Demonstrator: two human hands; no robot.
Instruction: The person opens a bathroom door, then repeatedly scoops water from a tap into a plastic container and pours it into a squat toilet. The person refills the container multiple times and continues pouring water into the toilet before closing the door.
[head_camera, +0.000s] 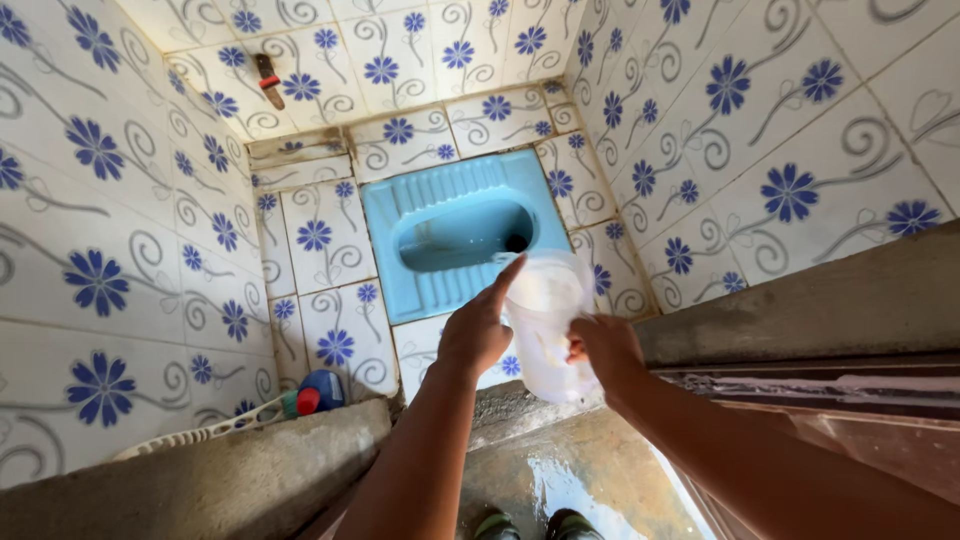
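Both hands met over a translucent white jug, held in the air just in front of a blue squat pan set in the tiled floor. The right hand was closed around the jug's side near its lower half, gripping it. The left hand was partly open, its fingers stretched up so the fingertips touched the jug's rim, not grasping it. Blue-flower tiles covered the walls and floor. A blue bottle with a red cap lay by the left wall. The concrete step below was wet.
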